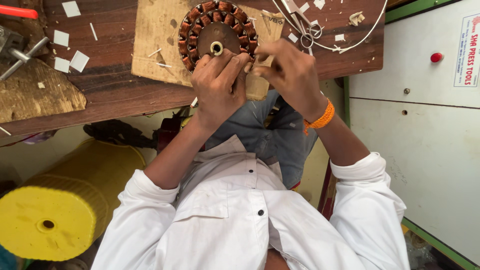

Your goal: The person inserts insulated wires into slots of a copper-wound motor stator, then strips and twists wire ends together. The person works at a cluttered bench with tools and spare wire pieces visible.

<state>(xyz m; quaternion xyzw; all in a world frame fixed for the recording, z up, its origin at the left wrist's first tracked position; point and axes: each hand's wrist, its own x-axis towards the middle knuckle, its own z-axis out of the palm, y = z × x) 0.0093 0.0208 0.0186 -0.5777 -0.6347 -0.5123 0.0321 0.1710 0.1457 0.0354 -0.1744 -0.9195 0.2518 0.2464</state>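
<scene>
The round copper-wound stator [217, 32] is gripped at its near edge by the left hand [217, 85]. The right hand [290, 72] is pinched closed just beside it. Both are held over cardboard [155, 40] on the bench [115, 90].

White shirt, rolled sleeves, orange wrist thread

The person wears a white button-up shirt [240, 215] with small dark buttons down the front placket and a chest pocket on one side. Both sleeves are rolled up in thick folds, the left sleeve [135, 200] bunched near the elbow and the right sleeve [367, 175] turned back in a wide cuff, leaving the forearms bare. The cloth looks slightly creased and a little marked on the right cuff. Around the right wrist sits a bright orange thread band [320, 117], wound in several strands. Below the shirt, faded blue denim trousers [280, 140] cover the lap. The left hand [217, 82] and right hand [290, 72] carry no rings or gloves.
</scene>
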